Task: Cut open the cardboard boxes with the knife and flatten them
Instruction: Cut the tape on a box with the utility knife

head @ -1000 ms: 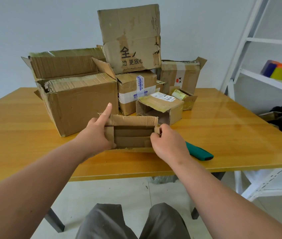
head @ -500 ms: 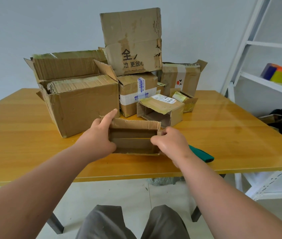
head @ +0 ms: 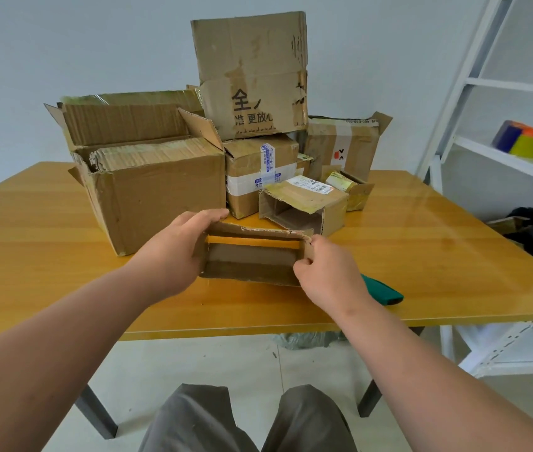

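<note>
Above glossy wooden table (head: 62,256), both hands grasping open-ended, torn corrugated box (head: 252,259)

A glossy yellow wooden counter (head: 438,256) spans the middle of the frame. Toward its back, centre left, a big open cardboard box (head: 157,194) stands on it. To the right of that stand a taped box (head: 258,177), a small box lying on its side (head: 304,207) and a tall box behind (head: 343,148). A green-handled knife (head: 385,290) lies near the front edge, right of centre.
</note>
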